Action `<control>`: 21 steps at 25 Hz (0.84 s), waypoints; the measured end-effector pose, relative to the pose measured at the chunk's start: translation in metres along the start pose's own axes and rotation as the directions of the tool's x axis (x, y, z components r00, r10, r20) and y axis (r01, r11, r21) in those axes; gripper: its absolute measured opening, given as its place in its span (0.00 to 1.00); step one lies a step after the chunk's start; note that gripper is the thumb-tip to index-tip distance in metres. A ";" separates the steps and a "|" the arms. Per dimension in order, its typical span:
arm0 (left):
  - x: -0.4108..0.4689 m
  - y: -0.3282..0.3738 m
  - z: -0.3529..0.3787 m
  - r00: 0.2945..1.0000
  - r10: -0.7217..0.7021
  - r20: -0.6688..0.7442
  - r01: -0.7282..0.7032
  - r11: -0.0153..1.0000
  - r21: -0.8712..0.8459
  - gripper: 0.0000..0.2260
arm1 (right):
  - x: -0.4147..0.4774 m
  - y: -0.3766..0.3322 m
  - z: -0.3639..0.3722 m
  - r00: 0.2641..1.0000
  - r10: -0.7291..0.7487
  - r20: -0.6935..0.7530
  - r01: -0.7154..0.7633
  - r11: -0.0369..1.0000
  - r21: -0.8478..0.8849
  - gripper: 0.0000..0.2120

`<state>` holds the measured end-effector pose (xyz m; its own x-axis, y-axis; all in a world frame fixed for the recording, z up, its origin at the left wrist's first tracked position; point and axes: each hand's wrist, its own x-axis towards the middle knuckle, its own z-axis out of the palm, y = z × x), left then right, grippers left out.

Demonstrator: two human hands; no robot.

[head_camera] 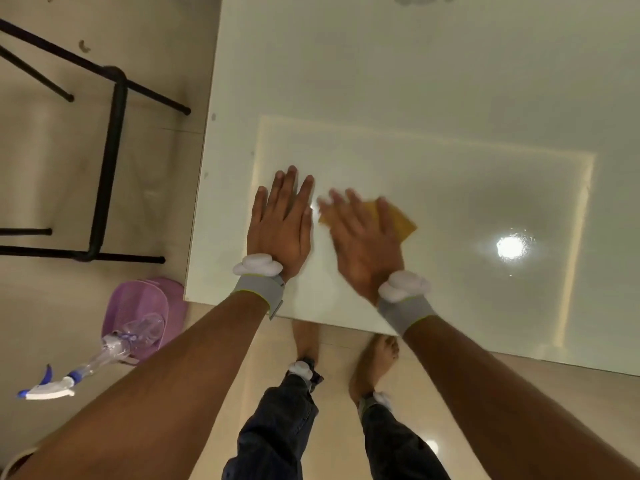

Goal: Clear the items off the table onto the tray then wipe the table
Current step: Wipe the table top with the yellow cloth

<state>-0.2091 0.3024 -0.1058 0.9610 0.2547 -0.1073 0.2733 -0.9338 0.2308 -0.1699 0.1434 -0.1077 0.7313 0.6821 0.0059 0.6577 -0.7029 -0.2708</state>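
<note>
Head: left hand flat, right hand pressing cloth.

Likely a home: glossy table, tiled floor, chair frame.

Cloth on table, under right hand

No legible text, label, brand, number or sign found on any surface in view; nothing readable on the tabletop.
</note>
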 end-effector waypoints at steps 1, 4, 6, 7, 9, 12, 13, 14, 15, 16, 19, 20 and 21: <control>-0.001 -0.001 -0.002 1.000 0.012 0.006 -0.012 1.000 -0.012 0.22 | -0.032 -0.010 0.000 0.985 -0.161 0.058 0.161 0.987 -0.008 0.26; 0.000 -0.004 0.000 1.000 0.010 0.014 -0.009 0.998 -0.070 0.22 | -0.098 0.024 -0.013 0.867 -0.460 0.189 0.467 0.884 0.012 0.24; 0.001 -0.005 0.002 1.000 0.014 -0.007 -0.015 0.999 -0.052 0.22 | -0.086 0.057 -0.017 0.905 -0.385 0.179 0.397 0.917 -0.035 0.24; 0.002 -0.005 0.004 1.000 0.017 -0.008 -0.017 0.999 -0.050 0.22 | -0.069 0.061 -0.016 0.964 -0.241 0.110 0.248 0.968 -0.049 0.24; 0.002 -0.007 0.006 1.000 0.020 -0.011 -0.021 0.997 -0.072 0.22 | -0.038 0.038 -0.010 0.999 0.048 -0.021 -0.048 0.999 -0.015 0.24; 0.002 -0.009 0.003 1.000 0.029 0.008 -0.028 0.993 -0.119 0.22 | -0.063 -0.023 0.014 0.991 -0.137 0.006 0.137 0.991 0.002 0.27; 0.003 -0.012 0.002 0.999 0.039 0.026 -0.035 0.990 -0.137 0.22 | -0.084 -0.030 0.016 0.961 -0.268 0.063 0.268 0.963 0.000 0.28; 0.004 -0.013 0.002 0.998 0.049 0.034 -0.043 0.988 -0.148 0.22 | -0.102 -0.023 0.014 0.926 -0.363 0.106 0.364 0.931 0.005 0.27; 0.004 -0.014 0.001 0.998 0.055 0.031 -0.050 0.988 -0.146 0.22 | -0.114 -0.006 0.009 0.889 -0.439 0.133 0.442 0.897 0.011 0.26; 0.003 -0.015 0.001 0.998 0.057 0.027 -0.053 0.989 -0.138 0.22 | -0.121 0.015 0.002 0.855 -0.496 0.151 0.500 0.866 0.012 0.24; 0.001 -0.012 0.005 0.998 0.056 0.001 -0.056 0.991 -0.118 0.23 | -0.113 0.080 -0.016 0.947 -0.311 0.085 0.317 0.946 -0.064 0.23; 0.002 -0.011 0.006 0.999 0.052 -0.011 -0.053 0.993 -0.105 0.23 | -0.098 0.089 -0.020 0.994 -0.106 -0.001 0.106 0.993 -0.060 0.24; 0.002 -0.009 0.006 0.999 0.046 -0.024 -0.048 0.994 -0.095 0.23 | -0.085 0.083 -0.020 0.994 0.083 -0.075 -0.086 0.996 -0.033 0.24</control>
<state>-0.2100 0.3096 -0.1142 0.9733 0.2177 -0.0731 0.2296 -0.9168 0.3268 -0.1739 0.0233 -0.1111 0.7948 0.6043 0.0559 0.5983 -0.7650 -0.2383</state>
